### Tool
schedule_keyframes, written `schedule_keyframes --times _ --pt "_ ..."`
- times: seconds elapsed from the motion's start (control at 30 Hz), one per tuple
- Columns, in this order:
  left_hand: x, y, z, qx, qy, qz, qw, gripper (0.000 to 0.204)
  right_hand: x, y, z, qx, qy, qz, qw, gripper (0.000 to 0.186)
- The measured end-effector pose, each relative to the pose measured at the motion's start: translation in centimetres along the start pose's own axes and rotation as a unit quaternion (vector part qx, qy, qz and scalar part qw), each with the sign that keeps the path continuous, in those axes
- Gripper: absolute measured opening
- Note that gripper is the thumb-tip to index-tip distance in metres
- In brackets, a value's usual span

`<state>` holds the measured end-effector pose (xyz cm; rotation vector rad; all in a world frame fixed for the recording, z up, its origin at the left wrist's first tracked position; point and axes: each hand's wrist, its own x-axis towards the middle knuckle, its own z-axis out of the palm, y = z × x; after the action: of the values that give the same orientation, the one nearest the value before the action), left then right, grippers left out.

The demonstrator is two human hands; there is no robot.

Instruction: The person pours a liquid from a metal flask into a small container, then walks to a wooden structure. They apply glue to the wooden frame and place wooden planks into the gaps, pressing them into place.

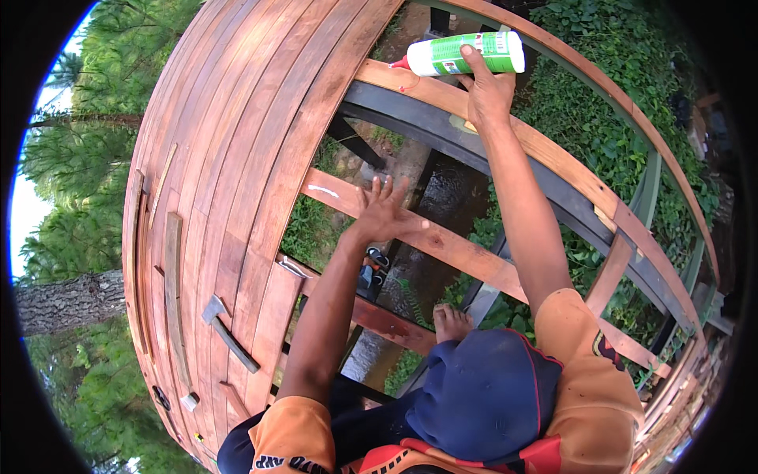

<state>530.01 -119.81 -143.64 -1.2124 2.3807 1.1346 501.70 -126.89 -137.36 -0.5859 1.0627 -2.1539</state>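
My right hand (pixel 489 93) grips a white and green glue bottle (pixel 430 59), laid nearly level over the far wooden joist. Its red nozzle points left, toward the edge of the laid boards, just above that joist (pixel 450 96). Spread fingers of my left hand (pixel 383 212) rest on the middle wooden joist (pixel 466 259). A white streak of glue (pixel 323 191) lies on that joist, left of my fingertips. Another whitish streak (pixel 292 268) shows nearer me, at the end of a shorter board.
Reddish deck boards (pixel 260 103) cover the left side. A hatchet (pixel 229 332), a hammer (pixel 189 399) and loose wood strips (pixel 174 292) lie on them. Between the joists are gaps over water (pixel 450 197) and plants. My bare foot (pixel 452 322) shows below; a curved rail (pixel 632 110) runs along the right.
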Motion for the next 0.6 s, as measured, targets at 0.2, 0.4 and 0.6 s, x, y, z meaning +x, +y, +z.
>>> schedule_keyframes --times 0.2,0.4,0.6 --pt "-1.1 1.0 4.6 0.125 0.079 0.011 0.989 0.137 4.4 7.6 4.3 -0.149 -0.018 -0.025 0.988 0.062" --pt "-0.8 1.1 3.3 0.099 0.039 -0.012 0.994 0.139 5.9 10.7 5.5 -0.217 -0.056 -0.119 0.967 0.069" --pt "-0.8 1.1 3.5 0.081 0.033 -0.016 0.996 0.137 6.4 11.3 5.6 -0.227 -0.06 -0.088 0.968 0.048"
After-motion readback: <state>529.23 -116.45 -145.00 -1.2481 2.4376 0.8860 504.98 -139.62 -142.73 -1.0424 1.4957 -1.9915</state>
